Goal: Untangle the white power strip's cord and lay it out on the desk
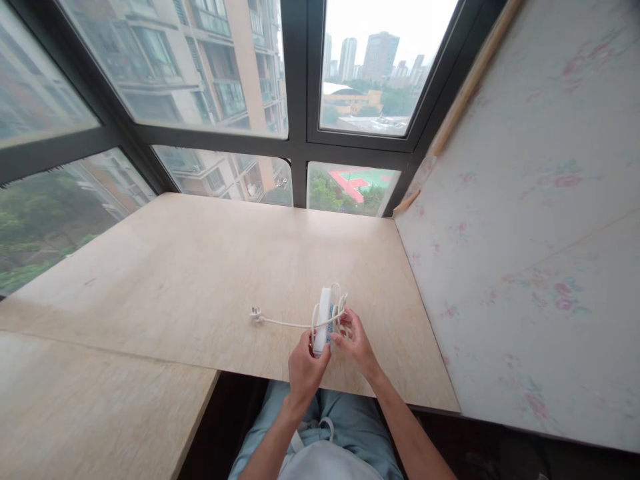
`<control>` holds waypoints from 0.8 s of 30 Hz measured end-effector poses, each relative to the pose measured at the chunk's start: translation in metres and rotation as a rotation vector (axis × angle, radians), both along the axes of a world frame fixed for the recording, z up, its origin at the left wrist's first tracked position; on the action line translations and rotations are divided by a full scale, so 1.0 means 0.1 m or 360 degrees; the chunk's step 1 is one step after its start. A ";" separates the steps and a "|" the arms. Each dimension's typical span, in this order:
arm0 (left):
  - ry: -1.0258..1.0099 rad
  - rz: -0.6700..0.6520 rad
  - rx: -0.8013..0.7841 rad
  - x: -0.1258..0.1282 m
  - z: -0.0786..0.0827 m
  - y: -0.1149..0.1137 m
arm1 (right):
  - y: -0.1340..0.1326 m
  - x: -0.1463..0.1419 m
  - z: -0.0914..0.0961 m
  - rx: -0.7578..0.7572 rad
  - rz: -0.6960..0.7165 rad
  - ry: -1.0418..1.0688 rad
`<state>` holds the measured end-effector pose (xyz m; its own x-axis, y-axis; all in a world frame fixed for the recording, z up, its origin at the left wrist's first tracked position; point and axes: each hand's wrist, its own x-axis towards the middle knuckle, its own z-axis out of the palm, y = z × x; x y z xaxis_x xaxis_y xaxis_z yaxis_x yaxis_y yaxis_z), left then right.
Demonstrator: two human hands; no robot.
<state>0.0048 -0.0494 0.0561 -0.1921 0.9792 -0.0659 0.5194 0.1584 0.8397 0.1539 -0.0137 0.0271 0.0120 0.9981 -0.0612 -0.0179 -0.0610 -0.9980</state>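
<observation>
Power strip (324, 313): white, with a row of bluish sockets along its right side; it lies between the two hands over the near part of the tabletop, right of the middle, its long side running from near to far; whether it rests on the surface cannot be told.
Left hand (305, 367): closed around the near end of the strip, thumb on the right and fingers on the left.
Right hand (357, 345): half curled at the strip's right side, thumb close to the sockets, fingers among the cord loops; how firmly it grips cannot be told.
Cord (287, 324): white, looped along both sides of the strip, with one length crossing over it and running out to the left.
Plug (255, 314): at the cord's free end, on the tabletop, left of the strip and well apart from both hands.
Tabletop (210, 260): pale, marbled beige, reaching far to the windows.
Second surface (95, 400): similarly pale, near left, meeting the tabletop along a seam.
Window frame (298, 100): dark, along the far and left sides, with buildings (215, 73) outside.
Wall (500, 280): on the right, whitish with pink flowers.
Trousers (367, 433): light blue, on the person at the near edge.
</observation>
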 end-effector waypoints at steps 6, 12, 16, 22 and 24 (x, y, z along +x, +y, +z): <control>0.0036 -0.0082 0.0011 0.00 -0.06 0.02 | 0.06 0.06 0.03 0.0104 0.0082 -0.0248; -0.0226 -0.0158 -0.0062 -0.11 -0.15 -0.01 | 0.12 0.19 0.17 0.0412 0.0088 -0.0729; -0.0530 -0.0125 -0.0085 -0.22 -0.23 0.00 | 0.16 0.16 0.31 0.0723 0.0047 -0.1075; -0.0516 -0.0030 -0.0090 -0.38 -0.28 0.14 | 0.27 -0.17 0.55 0.1096 0.0571 -0.1523; -0.0457 -0.0030 -0.0090 -0.42 -0.26 0.19 | 0.32 -0.30 0.59 0.1088 0.0821 -0.1724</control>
